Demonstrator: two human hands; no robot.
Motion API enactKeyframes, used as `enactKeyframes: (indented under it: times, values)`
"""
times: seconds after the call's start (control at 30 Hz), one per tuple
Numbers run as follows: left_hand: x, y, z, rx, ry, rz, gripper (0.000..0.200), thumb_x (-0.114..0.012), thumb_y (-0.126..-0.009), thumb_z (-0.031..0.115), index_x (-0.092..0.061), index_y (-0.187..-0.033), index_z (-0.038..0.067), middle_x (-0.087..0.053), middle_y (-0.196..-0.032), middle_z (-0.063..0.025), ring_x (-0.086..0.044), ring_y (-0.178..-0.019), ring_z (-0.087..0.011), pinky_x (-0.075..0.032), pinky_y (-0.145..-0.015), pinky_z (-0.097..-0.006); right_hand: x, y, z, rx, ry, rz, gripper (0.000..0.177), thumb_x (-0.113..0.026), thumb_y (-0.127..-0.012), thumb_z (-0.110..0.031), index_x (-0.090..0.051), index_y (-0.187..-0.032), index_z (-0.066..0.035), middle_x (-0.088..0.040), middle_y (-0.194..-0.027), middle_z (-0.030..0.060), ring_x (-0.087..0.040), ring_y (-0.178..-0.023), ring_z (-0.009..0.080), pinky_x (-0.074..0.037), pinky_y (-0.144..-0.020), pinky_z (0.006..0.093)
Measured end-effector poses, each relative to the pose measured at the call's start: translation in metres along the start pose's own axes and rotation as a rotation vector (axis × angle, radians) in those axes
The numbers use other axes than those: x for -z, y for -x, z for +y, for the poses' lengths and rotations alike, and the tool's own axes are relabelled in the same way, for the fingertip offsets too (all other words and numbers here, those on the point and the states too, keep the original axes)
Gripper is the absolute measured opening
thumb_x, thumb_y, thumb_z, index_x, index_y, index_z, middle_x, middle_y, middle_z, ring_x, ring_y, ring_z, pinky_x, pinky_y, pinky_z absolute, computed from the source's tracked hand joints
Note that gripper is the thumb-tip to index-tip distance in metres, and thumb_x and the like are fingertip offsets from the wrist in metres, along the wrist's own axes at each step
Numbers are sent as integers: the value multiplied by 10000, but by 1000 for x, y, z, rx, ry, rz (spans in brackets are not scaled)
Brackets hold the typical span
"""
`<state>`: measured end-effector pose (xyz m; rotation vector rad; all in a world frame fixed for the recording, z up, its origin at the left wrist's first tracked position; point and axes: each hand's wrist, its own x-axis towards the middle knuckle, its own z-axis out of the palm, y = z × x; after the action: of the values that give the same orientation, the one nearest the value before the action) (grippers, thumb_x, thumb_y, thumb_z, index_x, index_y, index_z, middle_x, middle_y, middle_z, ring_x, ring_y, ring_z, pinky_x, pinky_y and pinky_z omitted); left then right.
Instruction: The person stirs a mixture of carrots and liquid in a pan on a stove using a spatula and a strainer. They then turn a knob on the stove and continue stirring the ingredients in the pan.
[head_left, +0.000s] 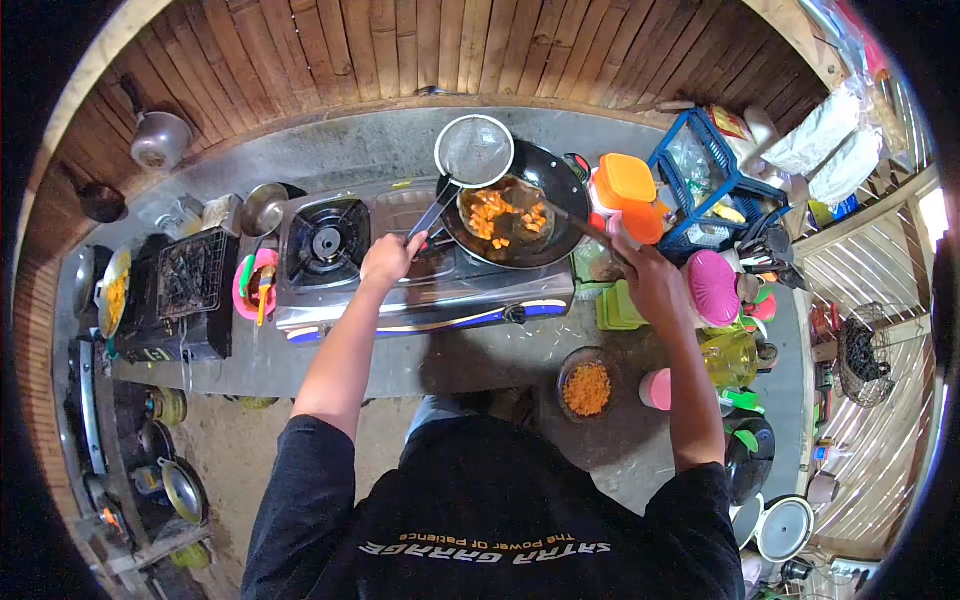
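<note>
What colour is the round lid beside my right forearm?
The round lid is bright pink with a ribbed pattern, seen best in the head view.

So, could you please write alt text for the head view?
A person's left hand holds a strainer over the edge of a wok of orange pieces on a stove, while the right hand holds a utensil reaching into the wok.

left hand [391,258] and right hand [640,265] both close in grips, forearms reaching forward, spread well apart.
</note>
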<state>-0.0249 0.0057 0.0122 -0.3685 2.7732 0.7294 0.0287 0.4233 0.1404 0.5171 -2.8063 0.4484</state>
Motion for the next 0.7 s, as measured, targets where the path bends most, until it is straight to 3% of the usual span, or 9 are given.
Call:
enactKeyframes:
  times: [0.13,0.23,0.37,0.43,0.53,0.63,0.7]
  values:
    - [-4,1,0,-20,19,41,652,-452,-911,682,-749,-995,108,-694,-957,-245,-663,-976,-402,-508,-880,-485,0,-9,22,-125,52,-53,451,-576,-909,-176,-539,-1359,-175,-668,-1041,188,-637,-909,430,-514,-774,518]
    - [-2,2,0,-37,31,40,666,-449,-911,686,-746,-996,96,-691,-933,-255,-663,-961,-409,-506,-871,-491,-14,-15,33,-157,-6,1,418,-626,-878,-97,-585,-1294,-107,-649,-979,259,-627,-931,440,-496,-782,508]
    - [-1,1,1,-20,16,19,650,-442,-904,698,-755,-997,136,-705,-990,-214,-666,-998,-385,-516,-882,-477,-29,-14,32,-220,16,-41,370,-617,-897,-122,-601,-1263,-66,-649,-1009,271,-625,-950,442,-498,-808,503]
    - [-3,-2,-2,-18,22,22,662,-446,-907,694,-744,-1005,110,-696,-958,-241,-664,-974,-402,-510,-872,-488,-39,-9,34,-207,-59,-52,361,-613,-906,-136,-605,-1256,-52,-648,-1017,276,-624,-960,446,-499,-821,493]
    - [-4,-2,-3,-19,18,29,667,-454,-906,691,-738,-1005,96,-691,-946,-254,-663,-965,-410,-507,-867,-493,-56,1,52,-81,-202,-83,461,-620,-882,-101,-529,-1334,-80,-653,-1035,237,-606,-1017,455,-503,-834,496]
    - [3,6,4,-15,15,38,666,-461,-902,692,-741,-995,95,-692,-950,-251,-663,-966,-409,-508,-867,-492,-33,-2,47,-245,-340,-293,431,-617,-893,-114,-551,-1315,-50,-635,-1137,228,-603,-1063,437,-497,-882,446]
    - [6,10,6,-9,10,40,659,-464,-900,692,-746,-985,103,-695,-946,-244,-664,-965,-406,-507,-869,-490,-35,-1,56,-253,-380,-252,419,-617,-895,-111,-561,-1302,-30,-597,-1234,227,-595,-1105,421,-483,-916,417]
